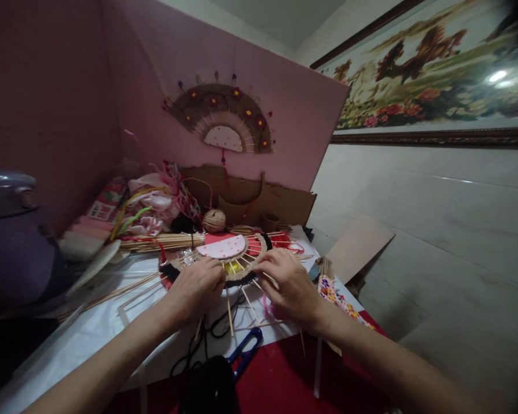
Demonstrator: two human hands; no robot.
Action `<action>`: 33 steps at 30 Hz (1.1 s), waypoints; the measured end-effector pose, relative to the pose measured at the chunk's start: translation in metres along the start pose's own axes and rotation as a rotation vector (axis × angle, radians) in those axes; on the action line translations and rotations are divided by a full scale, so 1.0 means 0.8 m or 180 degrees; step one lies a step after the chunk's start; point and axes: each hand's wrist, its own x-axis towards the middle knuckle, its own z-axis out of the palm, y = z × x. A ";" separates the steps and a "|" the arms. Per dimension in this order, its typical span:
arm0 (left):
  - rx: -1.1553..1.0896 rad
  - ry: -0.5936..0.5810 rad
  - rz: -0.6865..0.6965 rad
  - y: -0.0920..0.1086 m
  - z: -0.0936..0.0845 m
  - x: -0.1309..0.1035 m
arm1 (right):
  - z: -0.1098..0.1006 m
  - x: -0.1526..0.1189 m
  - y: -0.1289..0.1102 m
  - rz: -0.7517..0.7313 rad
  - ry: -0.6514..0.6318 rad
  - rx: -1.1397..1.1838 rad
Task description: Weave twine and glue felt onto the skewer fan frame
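A half-round craft fan (222, 247) lies on the white sheet, its pink dotted centre away from me. Thin wooden sticks radiate from it, woven through with a tan twine band and a black cord band. My left hand (201, 284) is closed on the fan's near left part, with its fingertips bent under and partly hidden. At the near right rim, my right hand (287, 284) has thumb and fingers pinched together on the fan's woven edge. Whether a strand of cord is also in that pinch I cannot tell. Loose black cord (205, 336) trails below the sticks.
Blue thread snips (247, 348) lie in front, beside a black ball (213, 385). Behind the fan are a stick bundle (168, 241), a twine ball (214, 220) and cardboard (285, 204). A finished fan (224, 109) hangs on the pink board. Floral-patterned material (339, 299) lies right.
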 end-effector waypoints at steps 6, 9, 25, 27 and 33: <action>0.0073 0.0101 0.0143 -0.001 0.001 -0.001 | 0.033 0.040 -0.021 -0.0236 -0.0478 0.0127; 0.0117 0.0156 0.0159 -0.001 0.000 -0.001 | 0.039 0.042 -0.024 -0.0150 -0.0643 0.0062; 0.0367 0.0429 0.0587 -0.003 0.003 0.001 | 0.046 0.047 -0.023 0.0190 -0.0523 0.0038; 0.0328 0.0454 0.0675 -0.005 0.004 0.001 | 0.046 0.048 -0.023 0.0212 -0.0518 0.0032; 0.0238 0.0486 0.0836 -0.007 -0.001 0.001 | 0.044 0.049 -0.023 -0.0059 -0.0495 -0.0144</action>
